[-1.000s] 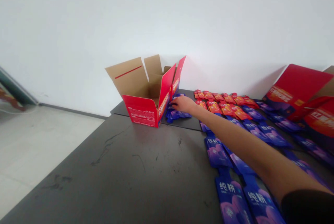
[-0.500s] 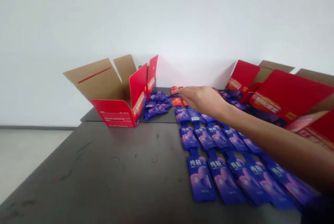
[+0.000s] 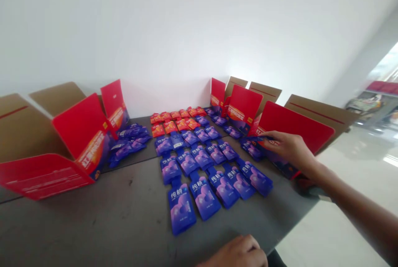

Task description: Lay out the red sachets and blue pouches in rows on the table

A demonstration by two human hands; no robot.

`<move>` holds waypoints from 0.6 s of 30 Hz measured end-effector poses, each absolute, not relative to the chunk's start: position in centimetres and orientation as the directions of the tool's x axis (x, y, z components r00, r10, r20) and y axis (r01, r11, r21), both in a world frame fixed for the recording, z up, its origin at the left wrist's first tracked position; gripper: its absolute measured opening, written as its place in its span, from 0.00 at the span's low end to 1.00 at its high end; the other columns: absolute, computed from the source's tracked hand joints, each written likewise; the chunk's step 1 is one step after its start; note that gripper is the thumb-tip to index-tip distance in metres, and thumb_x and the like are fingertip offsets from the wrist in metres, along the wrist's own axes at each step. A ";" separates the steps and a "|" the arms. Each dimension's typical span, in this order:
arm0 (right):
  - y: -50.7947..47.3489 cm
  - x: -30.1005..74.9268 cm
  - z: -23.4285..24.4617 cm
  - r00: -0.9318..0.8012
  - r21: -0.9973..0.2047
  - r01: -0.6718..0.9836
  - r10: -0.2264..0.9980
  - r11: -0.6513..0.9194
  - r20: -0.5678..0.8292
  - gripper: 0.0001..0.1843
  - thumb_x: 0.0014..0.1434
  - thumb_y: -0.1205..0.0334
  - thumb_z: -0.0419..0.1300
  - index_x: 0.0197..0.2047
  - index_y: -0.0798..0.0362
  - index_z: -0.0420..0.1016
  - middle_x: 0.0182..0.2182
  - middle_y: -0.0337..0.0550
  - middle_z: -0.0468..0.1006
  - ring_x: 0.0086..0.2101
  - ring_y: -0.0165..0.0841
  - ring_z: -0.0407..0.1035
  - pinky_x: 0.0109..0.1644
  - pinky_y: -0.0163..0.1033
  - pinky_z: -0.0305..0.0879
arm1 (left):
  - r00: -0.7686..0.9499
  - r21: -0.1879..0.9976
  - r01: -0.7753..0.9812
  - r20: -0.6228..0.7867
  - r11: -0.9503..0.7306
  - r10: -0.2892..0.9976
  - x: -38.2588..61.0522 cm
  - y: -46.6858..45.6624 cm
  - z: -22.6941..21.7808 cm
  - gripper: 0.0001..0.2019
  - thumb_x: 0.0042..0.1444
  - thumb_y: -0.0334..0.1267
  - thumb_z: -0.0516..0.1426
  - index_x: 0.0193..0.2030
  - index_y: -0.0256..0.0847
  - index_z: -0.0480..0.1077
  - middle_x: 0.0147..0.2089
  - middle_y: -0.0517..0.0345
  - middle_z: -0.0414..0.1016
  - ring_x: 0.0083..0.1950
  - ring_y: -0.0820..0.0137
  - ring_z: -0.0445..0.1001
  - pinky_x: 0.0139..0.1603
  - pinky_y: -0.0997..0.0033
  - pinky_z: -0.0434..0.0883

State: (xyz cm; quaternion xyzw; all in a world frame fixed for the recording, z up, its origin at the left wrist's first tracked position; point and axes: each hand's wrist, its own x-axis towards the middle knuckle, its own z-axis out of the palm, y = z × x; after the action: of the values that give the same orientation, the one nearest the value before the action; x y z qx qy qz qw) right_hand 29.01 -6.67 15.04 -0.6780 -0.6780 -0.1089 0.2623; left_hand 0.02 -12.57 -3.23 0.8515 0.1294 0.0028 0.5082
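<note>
My right hand is at the right side of the table, its fingers pinched on a dark blue-purple pouch. It hovers just over other purple pouches that lie beside a red carton. At the bottom edge of the view, my left hand rests by the table's near edge with its fingers curled in. Nothing shows in it, and part of it is cut off. Ahead of it, purple pouches lie flat in rows, with orange-red pouches in the rows behind.
On the left stands an open red carton with raised flaps, and another carton behind it. A heap of purple pouches lies beside them. More open cartons line the right side, near the white wall.
The view has turned to the right. My right hand has moved with the pouch from the far rows to the right-hand cartons. My left hand has come into view.
</note>
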 end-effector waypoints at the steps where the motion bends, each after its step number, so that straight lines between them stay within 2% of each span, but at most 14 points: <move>1: -7.3 29.6 13.8 0.045 -0.207 0.976 0.874 0.065 0.484 0.15 0.66 0.55 0.61 0.50 0.47 0.85 0.41 0.43 0.88 0.38 0.44 0.84 0.42 0.44 0.80 | 0.960 0.871 0.238 -0.143 -0.430 0.241 -0.1 -12.7 -3.1 0.11 0.62 0.46 0.62 0.37 0.41 0.69 0.51 0.58 0.67 0.50 0.69 0.67 0.56 0.69 0.66; 4: -8.7 30.6 10.3 -0.041 -0.171 0.976 0.884 0.136 0.466 0.17 0.70 0.54 0.57 0.55 0.47 0.83 0.50 0.42 0.86 0.47 0.44 0.83 0.53 0.46 0.81 | 0.945 0.878 0.282 -0.185 -0.388 0.270 -0.3 -12.7 -2.7 0.08 0.61 0.42 0.63 0.38 0.42 0.70 0.52 0.59 0.68 0.53 0.68 0.68 0.60 0.69 0.64; 7: -9.2 31.4 7.9 -0.101 -0.115 0.977 0.864 0.180 0.494 0.20 0.73 0.54 0.53 0.58 0.49 0.82 0.56 0.44 0.83 0.53 0.43 0.80 0.59 0.48 0.78 | 0.941 0.877 0.312 -0.233 -0.365 0.245 -0.5 -12.4 -2.3 0.08 0.61 0.41 0.64 0.39 0.42 0.70 0.53 0.60 0.69 0.55 0.67 0.70 0.60 0.69 0.65; 14: -8.0 33.8 5.2 -0.119 -0.045 0.986 0.861 0.162 0.494 0.21 0.75 0.56 0.51 0.59 0.49 0.82 0.58 0.44 0.81 0.57 0.41 0.78 0.61 0.47 0.77 | 0.930 0.865 0.359 -0.300 -0.350 0.214 -0.7 -11.9 -0.9 0.06 0.63 0.39 0.64 0.41 0.43 0.72 0.57 0.59 0.71 0.58 0.68 0.72 0.61 0.69 0.66; 18: -6.7 34.8 4.0 -0.088 -0.058 0.990 0.873 0.131 0.480 0.22 0.74 0.57 0.50 0.59 0.51 0.82 0.58 0.46 0.82 0.58 0.43 0.76 0.61 0.50 0.76 | 0.936 0.870 0.345 -0.295 -0.351 0.190 -1.0 -11.8 -1.3 0.06 0.66 0.43 0.61 0.43 0.44 0.73 0.57 0.58 0.71 0.57 0.67 0.71 0.59 0.69 0.66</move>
State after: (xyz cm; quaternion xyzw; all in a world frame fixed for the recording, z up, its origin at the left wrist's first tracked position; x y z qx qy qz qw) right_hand 34.75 -6.66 4.05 -0.6435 -0.7236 -0.1421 0.2051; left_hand -0.99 -11.80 -1.34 0.8189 0.1634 -0.0711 0.5455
